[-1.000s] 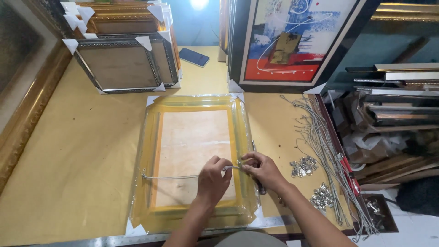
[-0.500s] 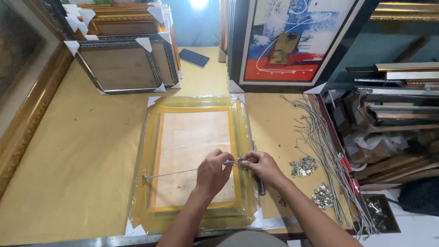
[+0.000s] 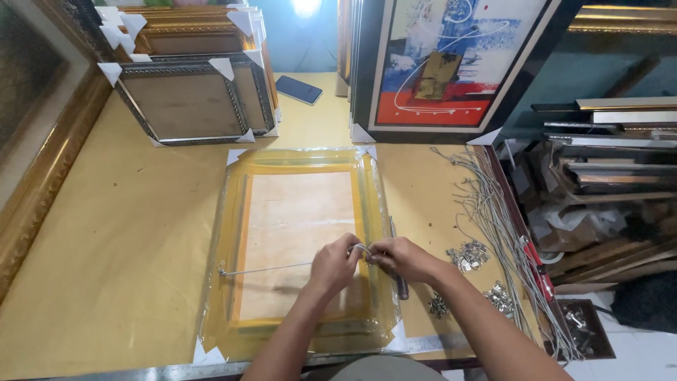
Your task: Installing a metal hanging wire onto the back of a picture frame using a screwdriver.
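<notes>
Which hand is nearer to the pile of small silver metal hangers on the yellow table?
Right. The right hand sits just left of the pile of small silver metal hangers; the left hand is farther left, over the plastic-wrapped frame.

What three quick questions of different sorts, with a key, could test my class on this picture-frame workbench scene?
1. True or false: the left hand and right hand meet over the wrapped frame.
2. Where is the wire fixed? A) the frame's left side B) the phone
3. Fill in: the loose wires lie to the frame's ____.

Key: 1 true; 2 A; 3 right.
</notes>
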